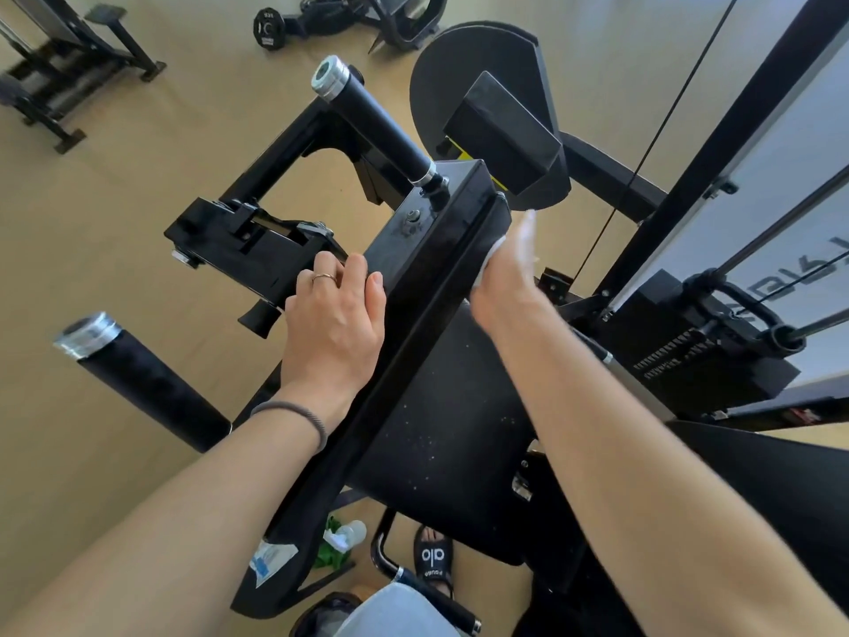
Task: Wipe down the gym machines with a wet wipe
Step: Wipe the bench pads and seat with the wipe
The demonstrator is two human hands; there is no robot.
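A black gym machine fills the middle of the head view, with a long black frame beam [432,232] running from the lower left to the upper right. My left hand [333,321] rests on the beam's left edge, fingers curled over it. My right hand [507,268], fingers straight and blurred, presses a white wet wipe [489,257] against the beam's right side. Most of the wipe is hidden under my palm. A black padded seat [450,406] lies just below my right forearm.
Two black foam roller handles stick out at the upper middle [372,117] and lower left [147,383]. The weight stack [698,356] with cables stands at the right. A wipe packet [342,540] lies on the floor by my sandalled foot [434,558]. Other machines and a weight plate [268,27] stand at the back.
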